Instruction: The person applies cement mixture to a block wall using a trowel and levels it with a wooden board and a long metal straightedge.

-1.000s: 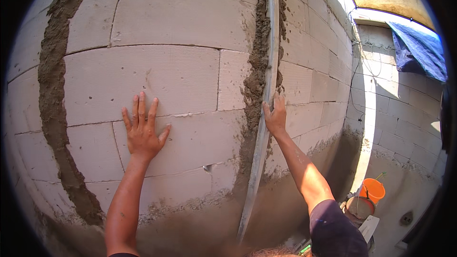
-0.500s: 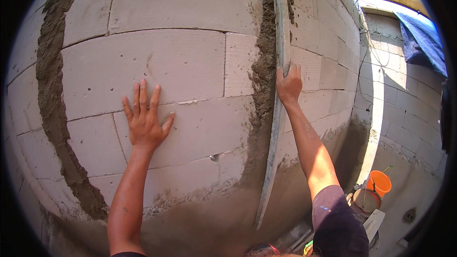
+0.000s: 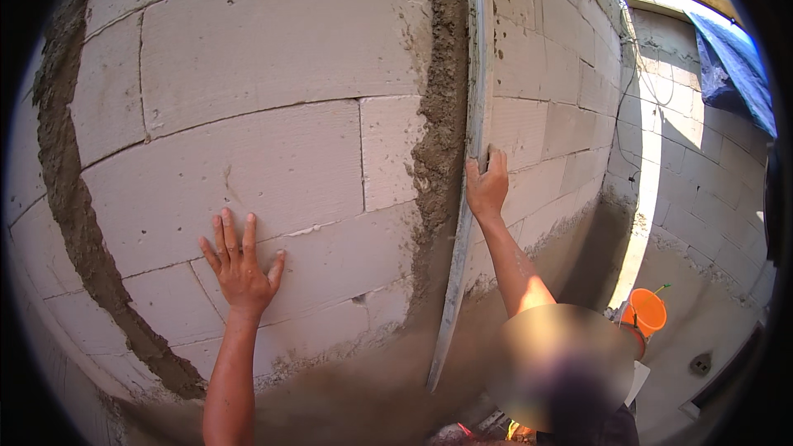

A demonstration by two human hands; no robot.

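My left hand (image 3: 241, 274) rests with fingers spread on the pale block wall (image 3: 248, 49). My right hand (image 3: 487, 186), higher and to the right, grips the long upright metal straightedge (image 3: 477, 49), slightly tilted. It stands beside a rough band of wet grey mortar (image 3: 438, 157), which it partly covers. A second mortar band (image 3: 78, 223) runs down the wall at the left. A blurred patch obscures my right upper arm and what lies behind it.
An adjoining block wall (image 3: 710, 190) stands on the right, with hanging cables and a strip of sunlight. A blue tarp (image 3: 731, 58) hangs at upper right. An orange bucket (image 3: 647, 310) sits low at the right among other partly hidden items. A tan cover spans the top right.
My right hand and the straightedge have shifted up and a little right against the blocks. The view has also shifted. My left hand stays spread on the wall.
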